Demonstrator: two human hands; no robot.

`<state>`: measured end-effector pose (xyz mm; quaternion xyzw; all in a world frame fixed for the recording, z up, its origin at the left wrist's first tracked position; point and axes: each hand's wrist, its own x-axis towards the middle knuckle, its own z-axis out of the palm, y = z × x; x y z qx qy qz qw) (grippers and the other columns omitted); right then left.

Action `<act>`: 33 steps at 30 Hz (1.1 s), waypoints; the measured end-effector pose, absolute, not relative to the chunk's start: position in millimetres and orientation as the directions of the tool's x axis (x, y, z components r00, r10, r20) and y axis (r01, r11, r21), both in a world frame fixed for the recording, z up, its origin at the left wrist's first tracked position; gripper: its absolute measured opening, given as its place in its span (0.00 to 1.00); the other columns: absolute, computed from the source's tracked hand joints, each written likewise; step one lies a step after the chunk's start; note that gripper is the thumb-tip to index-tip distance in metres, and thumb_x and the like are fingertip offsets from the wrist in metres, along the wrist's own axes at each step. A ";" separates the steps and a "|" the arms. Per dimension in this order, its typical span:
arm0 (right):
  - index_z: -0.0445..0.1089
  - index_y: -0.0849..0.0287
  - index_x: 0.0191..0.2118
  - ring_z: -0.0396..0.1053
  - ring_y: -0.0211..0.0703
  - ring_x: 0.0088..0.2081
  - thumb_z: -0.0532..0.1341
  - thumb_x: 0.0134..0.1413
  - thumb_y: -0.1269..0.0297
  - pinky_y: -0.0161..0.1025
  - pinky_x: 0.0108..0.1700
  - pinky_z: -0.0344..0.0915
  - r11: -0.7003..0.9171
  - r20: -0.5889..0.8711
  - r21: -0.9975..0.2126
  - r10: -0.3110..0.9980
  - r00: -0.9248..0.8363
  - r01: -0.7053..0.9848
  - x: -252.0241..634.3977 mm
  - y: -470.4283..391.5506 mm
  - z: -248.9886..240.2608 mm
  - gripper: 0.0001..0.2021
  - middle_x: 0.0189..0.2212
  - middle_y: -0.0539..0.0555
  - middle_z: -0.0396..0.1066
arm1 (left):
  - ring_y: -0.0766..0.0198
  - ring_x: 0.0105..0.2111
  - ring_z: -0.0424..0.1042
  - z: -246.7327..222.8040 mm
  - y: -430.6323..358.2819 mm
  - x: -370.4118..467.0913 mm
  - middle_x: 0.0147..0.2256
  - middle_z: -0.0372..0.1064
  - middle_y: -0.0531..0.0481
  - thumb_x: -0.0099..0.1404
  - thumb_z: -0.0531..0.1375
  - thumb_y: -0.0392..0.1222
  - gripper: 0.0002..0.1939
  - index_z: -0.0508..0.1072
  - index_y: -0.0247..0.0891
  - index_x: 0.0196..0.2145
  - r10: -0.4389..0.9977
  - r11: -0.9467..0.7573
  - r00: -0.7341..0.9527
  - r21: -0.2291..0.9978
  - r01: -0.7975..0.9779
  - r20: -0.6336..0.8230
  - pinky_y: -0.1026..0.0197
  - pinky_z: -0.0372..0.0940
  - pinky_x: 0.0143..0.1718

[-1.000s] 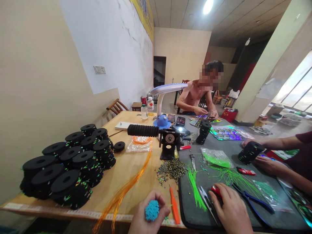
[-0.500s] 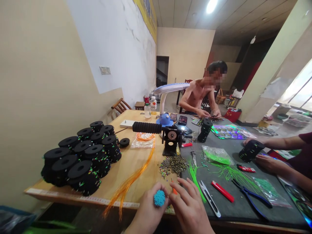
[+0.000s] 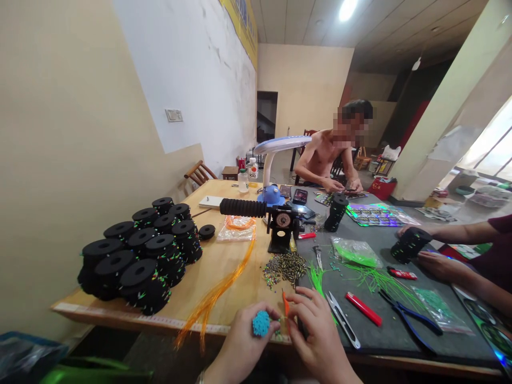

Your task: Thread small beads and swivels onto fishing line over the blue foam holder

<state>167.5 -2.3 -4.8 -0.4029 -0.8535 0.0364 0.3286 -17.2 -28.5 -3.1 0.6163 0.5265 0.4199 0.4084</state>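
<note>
My left hand is closed around a bundle of small blue pieces, near the table's front edge. Just to its right, my right hand has its thumb and forefinger pinched together beside a thin orange item; what sits between the fingertips is too small to make out. Ahead of both hands lie a pile of dark and gold beads and small multicoloured beads. A black clamp device with a ribbed handle stands behind the beads.
Stacked black spools and orange strands lie left. Scissors, a red marker-like item, pliers and green strands lie right. A person sits across; another person's hands hold a black spool.
My hands have moved slightly apart, and more of the orange item shows between them. The view has shifted a little, so the spools appear farther right.
</note>
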 end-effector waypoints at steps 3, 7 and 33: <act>0.69 0.53 0.33 0.67 0.55 0.52 0.57 0.53 0.71 0.60 0.53 0.63 0.663 0.507 -0.369 0.731 -0.456 0.652 167.2 -3.5 -4.6 0.05 0.44 0.54 0.76 | 0.61 0.30 0.71 -7.6 -28.9 -18.1 0.28 0.74 0.50 0.61 0.61 0.40 0.05 0.74 0.37 0.30 0.988 -0.144 0.098 0.943 0.299 0.120 0.64 0.63 0.34; 0.70 0.53 0.38 0.66 0.55 0.53 0.59 0.53 0.68 0.58 0.54 0.63 0.663 0.478 -0.418 0.742 -0.471 0.621 164.2 -5.4 -2.4 0.07 0.46 0.56 0.74 | 0.60 0.32 0.72 -9.6 -29.2 -18.2 0.30 0.75 0.50 0.61 0.62 0.40 0.05 0.74 0.37 0.31 0.988 -0.156 0.044 0.955 0.254 0.150 0.64 0.65 0.36; 0.68 0.55 0.30 0.68 0.52 0.47 0.58 0.53 0.70 0.49 0.48 0.66 0.558 0.418 -0.664 0.829 -0.372 0.497 144.7 -5.9 -6.6 0.04 0.38 0.56 0.75 | 0.69 0.18 0.64 -22.1 -34.6 -18.1 0.23 0.68 0.54 0.60 0.62 0.46 0.10 0.72 0.36 0.32 0.997 -0.078 -0.022 0.996 0.053 0.079 0.68 0.59 0.21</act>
